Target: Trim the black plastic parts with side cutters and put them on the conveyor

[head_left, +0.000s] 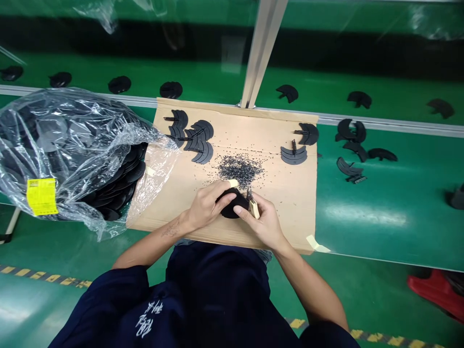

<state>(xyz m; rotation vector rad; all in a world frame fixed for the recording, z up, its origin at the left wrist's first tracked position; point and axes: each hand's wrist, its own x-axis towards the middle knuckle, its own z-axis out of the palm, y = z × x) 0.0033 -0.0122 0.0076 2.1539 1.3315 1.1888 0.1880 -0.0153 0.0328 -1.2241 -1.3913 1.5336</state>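
My left hand (208, 205) is closed on a round black plastic disc (232, 207), low over the front of a cardboard sheet. Pale tape wraps one of its fingertips. In my right hand (264, 220) is a small pair of nippers (253, 203) with cream handles, its metal jaws up beside the disc's right edge. My right thumb rests against the disc. Whether the jaws are closed is too small to tell. Just beyond both hands, a heap of tiny black scraps (241, 169) lies on the cardboard (253, 133).
At left, a clear plastic bag (72, 130) with a yellow label spills black discs (123, 183). Curved black pieces lie on the cardboard at left (197, 142) and right (293, 153), and more (350, 130) on the green bench (398, 212). A metal post (261, 53) rises behind.
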